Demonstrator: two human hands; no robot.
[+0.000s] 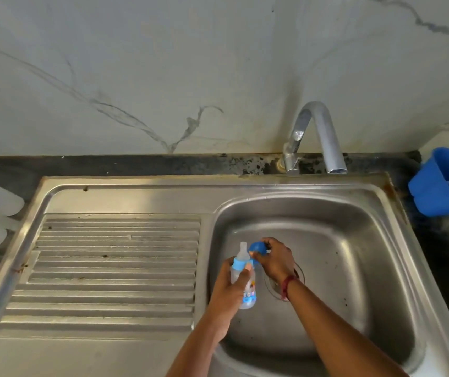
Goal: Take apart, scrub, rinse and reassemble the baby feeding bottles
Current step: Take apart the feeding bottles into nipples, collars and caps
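Fingers [268,241] of the right hand [276,259] pinch the round blue plastic cap [258,248], seemingly just off the teat [242,250]; the left hand [227,291] grips the clear printed plastic bottle [248,293], neck towards the cap, over the steel sink basin [354,227].

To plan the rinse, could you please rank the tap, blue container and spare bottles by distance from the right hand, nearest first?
From the right hand, head view:
1. Tap, behind the basin.
2. Blue container, far right counter.
3. Spare bottles, far left counter.
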